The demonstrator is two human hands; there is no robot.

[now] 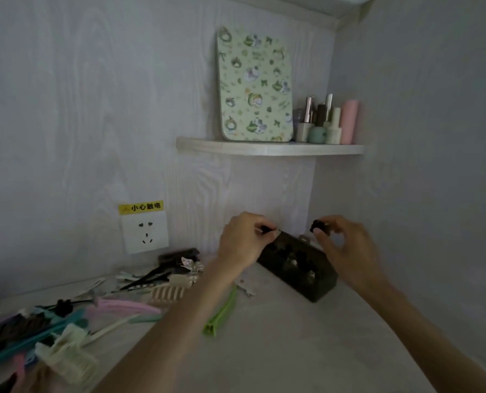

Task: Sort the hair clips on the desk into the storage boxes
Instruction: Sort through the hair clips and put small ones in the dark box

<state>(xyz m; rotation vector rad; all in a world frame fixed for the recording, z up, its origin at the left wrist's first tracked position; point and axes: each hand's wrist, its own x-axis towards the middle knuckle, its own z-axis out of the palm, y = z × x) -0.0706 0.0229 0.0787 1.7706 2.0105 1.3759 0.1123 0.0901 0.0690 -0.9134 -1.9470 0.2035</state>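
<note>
dark storage box [317, 282], green clip [220, 314]

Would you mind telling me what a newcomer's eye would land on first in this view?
Probably the two hands over the dark storage box by the back wall: the left hand and right hand each pinch a small black clip. Next, the colourful pile of hair clips at left, and the green patterned board on the shelf.

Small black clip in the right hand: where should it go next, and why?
Probably lower it a little down and to the left, then release it into the dark storage box. The right hand pinches the small black clip just above the box's far end, and similar small clips already lie inside. The left hand pinches another dark clip over the box's near-left end.
</note>
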